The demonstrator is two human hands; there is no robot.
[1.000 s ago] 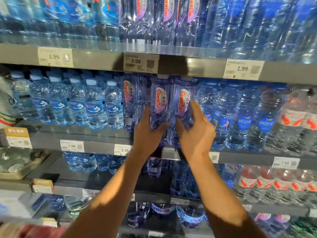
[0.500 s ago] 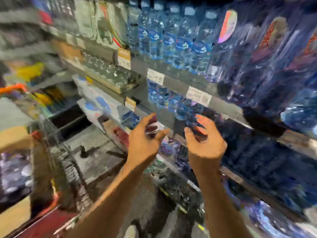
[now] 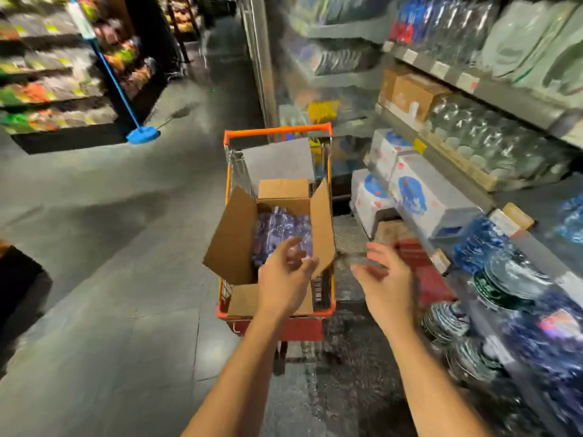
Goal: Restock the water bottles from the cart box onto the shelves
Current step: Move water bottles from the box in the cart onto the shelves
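An orange shopping cart (image 3: 277, 131) stands in the aisle ahead of me. Inside it sits an open cardboard box (image 3: 235, 234) with its flaps spread, holding several purple-tinted water bottles (image 3: 277, 230). My left hand (image 3: 285, 280) hovers over the near end of the box with relaxed fingers and holds nothing. My right hand (image 3: 386, 283) is to the right of the cart, open and blurred, also holding nothing. The shelves (image 3: 517, 104) with bottled water run along the right side.
A blue mop (image 3: 142, 134) leans against the snack shelves (image 3: 60, 86) at the far left. White cartons (image 3: 432, 197) and bottle packs line the lower right shelves. The grey tiled floor (image 3: 110, 294) stretches to the left of the cart.
My hands left the bottles on the shelf. The view swung left and down from the shelves to the cart, and both hands now reach toward the box.
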